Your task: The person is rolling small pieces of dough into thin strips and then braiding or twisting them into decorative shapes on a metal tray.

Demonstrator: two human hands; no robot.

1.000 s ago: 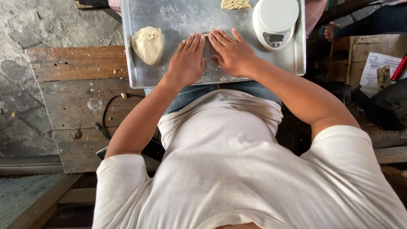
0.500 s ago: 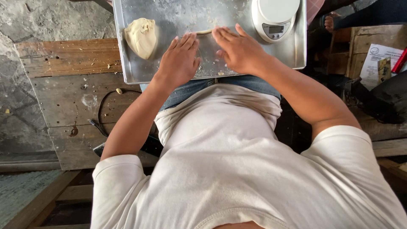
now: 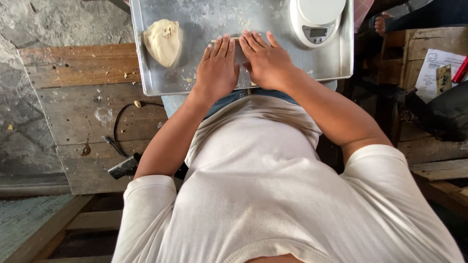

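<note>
My left hand and my right hand lie flat, palms down and side by side, on a floured metal tray. Both press on a thin roll of dough. Only a pale sliver of the roll shows at the fingertips; the rest is hidden under my palms. A larger lump of pale dough sits on the tray's left part, apart from my left hand. A white kitchen scale stands at the tray's far right corner, just beyond my right hand.
The tray rests over my lap beside a worn wooden pallet with a black cable and crumbs on it. A wooden crate with papers and a dark bag stands on the right. Someone's foot shows at the far right.
My hands have drawn closer together over the dough roll, fingertips now nearly touching. The view has shifted slightly; the dough lump and scale stay in place on the tray.
</note>
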